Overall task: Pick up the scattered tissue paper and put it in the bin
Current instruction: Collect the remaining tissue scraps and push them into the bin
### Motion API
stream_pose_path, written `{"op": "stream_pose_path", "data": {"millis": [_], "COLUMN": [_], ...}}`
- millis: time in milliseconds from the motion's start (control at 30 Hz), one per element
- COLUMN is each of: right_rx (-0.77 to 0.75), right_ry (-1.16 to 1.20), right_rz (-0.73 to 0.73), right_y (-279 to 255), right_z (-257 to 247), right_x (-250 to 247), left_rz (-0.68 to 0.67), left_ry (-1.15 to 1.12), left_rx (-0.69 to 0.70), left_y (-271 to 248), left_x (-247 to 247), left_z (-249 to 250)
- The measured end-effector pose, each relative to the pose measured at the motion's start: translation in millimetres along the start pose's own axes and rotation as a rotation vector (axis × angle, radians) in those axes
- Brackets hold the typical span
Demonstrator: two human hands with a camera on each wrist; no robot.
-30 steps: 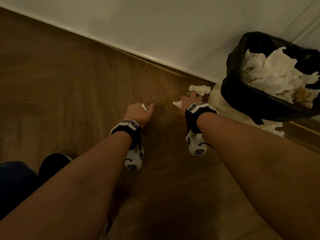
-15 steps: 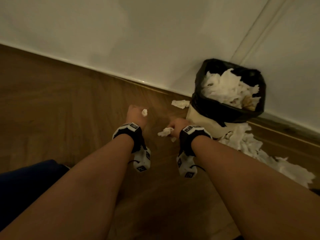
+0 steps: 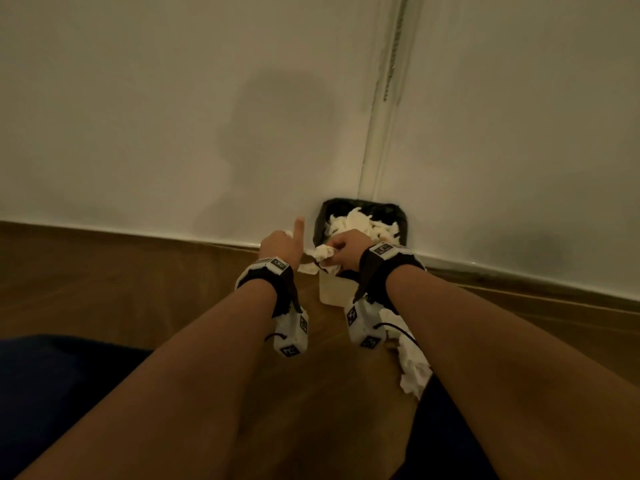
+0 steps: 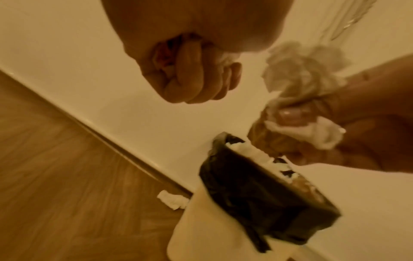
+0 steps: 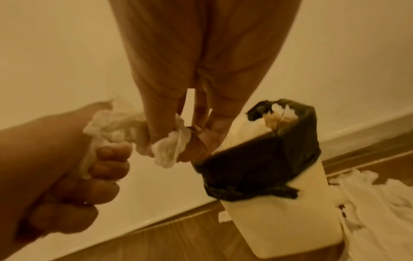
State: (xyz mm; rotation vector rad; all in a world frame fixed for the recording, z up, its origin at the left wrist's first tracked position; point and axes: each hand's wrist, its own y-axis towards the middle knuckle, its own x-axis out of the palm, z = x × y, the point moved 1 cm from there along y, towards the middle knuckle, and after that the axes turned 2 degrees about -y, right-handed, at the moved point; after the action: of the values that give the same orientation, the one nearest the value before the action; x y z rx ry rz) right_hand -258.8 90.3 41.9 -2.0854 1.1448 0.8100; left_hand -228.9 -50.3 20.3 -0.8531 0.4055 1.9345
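Currently holding: left hand (image 3: pixel 281 244), fisted round a small tissue scrap (image 4: pixel 225 59), index finger pointing up; right hand (image 3: pixel 346 250), pinching a crumpled tissue wad (image 3: pixel 322 252) just beside the rim of the cream bin (image 3: pixel 332 289). Bin lined with a black bag (image 5: pixel 257 169), brimming with tissue. Lying loose on the wooden floor (image 3: pixel 138 289): tissue heap (image 3: pixel 414 368) beside the bin.

Dim, warm indoor light; both wrist views tinted yellow-orange. Soft shadow of the person on the wall (image 3: pixel 277 140). Wide-angle bending toward edges. Motion blur on the bin (image 4: pixel 268 203) and crumpled tissue (image 4: pixel 301 67); near skin out of focus.
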Motion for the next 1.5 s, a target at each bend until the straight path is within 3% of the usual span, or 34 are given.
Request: {"op": "stream_pose_path", "data": {"millis": [167, 333, 467, 600, 767, 867, 1000, 1367, 1500], "right_rx": [-0.016, 0.100, 0.169, 0.181, 0.235, 0.239, 0.272, 0.219, 0.298], "right_ry": [-0.084, -0.158, -0.195, -0.196, 0.009, -0.092, -0.250, -0.439, -0.571], "right_rz": [0.115, 0.211, 0.215, 0.301, 0.419, 0.351, 0.200, 0.140, -0.067], "right_y": [-25.9, -32.5, -25.5, -3.4, 25.0, 38.3, 50.3, 62.0, 75.2], "right_z": [-3.1, 29.1, 42.2, 56.5, 78.9, 86.2, 87.4, 75.1, 66.9], "right_x": [-47.5, -71.0, -71.6, -63.6, -52.5, -41.9, -30.3, -29.3, -27.9], "left_rz": [0.003, -0.045, -0.167, -0.197, -0.270, -0.362, -0.339, -0.289, -0.319], "left_ry": [-0.080, -0.247, -0.326, -0.284, -0.225, -0.233, -0.154, 0.228, 0.456], "left_rx": [0.129, 0.248, 0.173, -0.005, 0.086, 0.121, 0.126, 0.301, 0.405], "left_y": [-21.9, -13.8, -5.9, 17.9, 45.6, 54.7, 62.0, 65.8, 62.9], "left_x": [-5.3, -0.4, 15.2, 38.2, 62.2, 78.3, 90.3, 102.5, 102.7], "left_z": [66.8, 99.0, 105.2, 99.4, 90.2, 77.3, 58.4, 60.5, 57.8]}}
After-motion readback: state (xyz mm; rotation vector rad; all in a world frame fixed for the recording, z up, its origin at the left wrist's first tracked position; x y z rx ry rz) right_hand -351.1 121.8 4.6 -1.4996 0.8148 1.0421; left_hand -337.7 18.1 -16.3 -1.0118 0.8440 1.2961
